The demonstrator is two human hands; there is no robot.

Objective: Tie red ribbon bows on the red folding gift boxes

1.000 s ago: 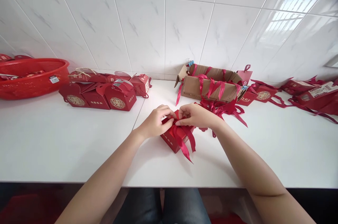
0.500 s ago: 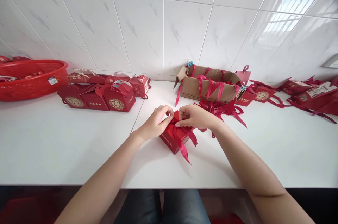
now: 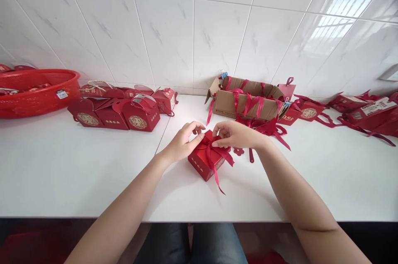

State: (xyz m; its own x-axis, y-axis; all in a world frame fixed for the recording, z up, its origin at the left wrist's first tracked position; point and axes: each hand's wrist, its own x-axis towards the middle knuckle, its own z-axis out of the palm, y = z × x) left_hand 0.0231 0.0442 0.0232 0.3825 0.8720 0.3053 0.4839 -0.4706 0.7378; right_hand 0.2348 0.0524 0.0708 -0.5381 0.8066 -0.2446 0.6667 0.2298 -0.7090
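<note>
Both your left hand [image 3: 185, 141] and right hand [image 3: 236, 134] curl at the glossy crimson ribbon bow [image 3: 207, 145]; from the head view, I can't tell whether either pinches it. Beneath sits the red square cardboard box [image 3: 199, 166]. You're likely shaping the bow; next calls for gentle tugs.

Wears dark blue trousers [image 3: 217, 243], apparently denim, with a smooth finish, paler and slightly faded on the right thigh and nearly black on the left. Shows a bare left hand [image 3: 187, 141] and a bare right hand [image 3: 234, 134], both slim-fingered, with a short nail visible on each thumb. Goes bare up the left forearm [image 3: 133, 199] and right forearm [image 3: 289, 191] too, widening smoothly from narrow wrists. Bears a fold line near the right elbow [image 3: 314, 230].
</note>
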